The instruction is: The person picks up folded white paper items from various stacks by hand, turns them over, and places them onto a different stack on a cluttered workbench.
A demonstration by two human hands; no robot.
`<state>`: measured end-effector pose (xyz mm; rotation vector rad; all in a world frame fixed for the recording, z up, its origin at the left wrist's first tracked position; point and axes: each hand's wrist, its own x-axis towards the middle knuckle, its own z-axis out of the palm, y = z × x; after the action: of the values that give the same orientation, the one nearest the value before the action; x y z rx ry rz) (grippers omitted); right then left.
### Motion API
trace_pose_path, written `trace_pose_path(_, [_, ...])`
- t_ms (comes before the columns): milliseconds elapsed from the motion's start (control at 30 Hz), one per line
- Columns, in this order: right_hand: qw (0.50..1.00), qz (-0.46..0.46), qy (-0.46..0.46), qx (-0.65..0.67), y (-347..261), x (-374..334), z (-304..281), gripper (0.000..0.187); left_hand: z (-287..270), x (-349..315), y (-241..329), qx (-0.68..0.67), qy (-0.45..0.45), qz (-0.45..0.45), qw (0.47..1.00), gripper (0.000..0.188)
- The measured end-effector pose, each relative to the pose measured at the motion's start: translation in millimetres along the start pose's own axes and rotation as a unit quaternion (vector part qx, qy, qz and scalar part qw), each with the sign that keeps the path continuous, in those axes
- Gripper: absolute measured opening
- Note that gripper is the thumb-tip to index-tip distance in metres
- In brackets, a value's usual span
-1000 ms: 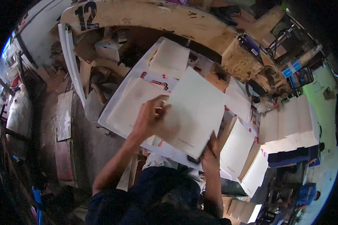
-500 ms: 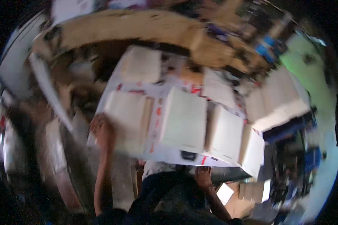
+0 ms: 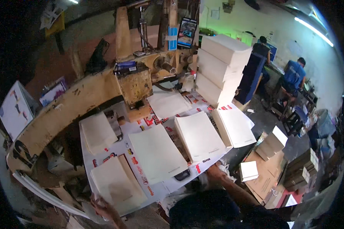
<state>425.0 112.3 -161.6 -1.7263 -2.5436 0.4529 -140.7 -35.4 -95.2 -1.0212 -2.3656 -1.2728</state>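
Note:
My left hand (image 3: 104,209) is at the near left edge of a table covered with printed white sheeting (image 3: 162,191). Its fingers look spread, beside the corner of a stack of cream-white paper (image 3: 120,183), and I see nothing held in them. By the table's front edge is my right hand (image 3: 216,171), next to crumpled white material (image 3: 228,170); its fingers are mostly hidden. More paper stacks lie across the table: one in the middle (image 3: 158,152), one to its right (image 3: 200,135), another at the right edge (image 3: 235,128). A dark object (image 3: 182,174) lies partly under the middle stack.
Behind the table stands a worn yellowish machine (image 3: 135,84) with a long curved arm. A tall pile of white paper blocks (image 3: 223,63) rises at the back right. Cardboard (image 3: 262,179) with small bundles lies lower right. Two people (image 3: 292,76) sit farther back.
My view has swung up and toward the right, so the machine and the room behind show more. The paper stacks appear lower in view. My left hand now shows at the table's near left edge.

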Motion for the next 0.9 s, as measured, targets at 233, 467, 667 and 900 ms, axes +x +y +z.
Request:
trace_pose_path(233, [0.995,-0.082,0.028,0.052,-20,-33,-39,0.068,-48,-4,26,-0.022,0.021,-0.021,0.999,0.040])
trace_pose_path(467, [0.998,-0.053,-0.018,-0.041,3,-45,-41,0.086,0,-7,-48,0.050,0.155,0.072,0.984,0.043])
trace_pose_path(667, [0.930,-0.048,0.150,-0.332,54,-49,-13,0.088,5,-12,-70,0.028,0.111,0.045,0.992,0.048])
trace_pose_path(900, [0.985,-0.044,0.118,-0.117,11,-72,-86,0.071,-22,-8,-82,-0.089,0.122,0.034,0.988,0.043])
